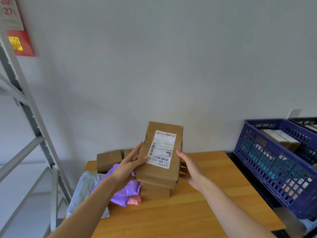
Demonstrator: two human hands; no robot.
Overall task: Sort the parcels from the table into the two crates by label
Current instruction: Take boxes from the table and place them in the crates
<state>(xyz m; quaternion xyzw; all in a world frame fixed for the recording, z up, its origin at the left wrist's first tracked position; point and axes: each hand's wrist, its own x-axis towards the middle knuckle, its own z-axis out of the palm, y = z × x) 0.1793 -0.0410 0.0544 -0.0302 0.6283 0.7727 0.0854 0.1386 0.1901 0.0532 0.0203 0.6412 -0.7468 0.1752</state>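
Note:
A brown cardboard parcel (159,172) with a white shipping label (161,148) facing me is raised above the wooden table (197,212). My left hand (132,162) grips its left side, thumb across the front near the label. My right hand (190,169) grips its right side. Below it stands another brown box (155,192). At the right sits a blue crate (274,165) holding boxed parcels (281,139). A dark second crate (305,121) shows behind it.
Purple (125,194), pink (134,200) and pale grey (85,188) mailer bags lie at the table's left end, with more brown boxes (109,160) by the wall. A grey metal shelf rack (29,117) stands at the left.

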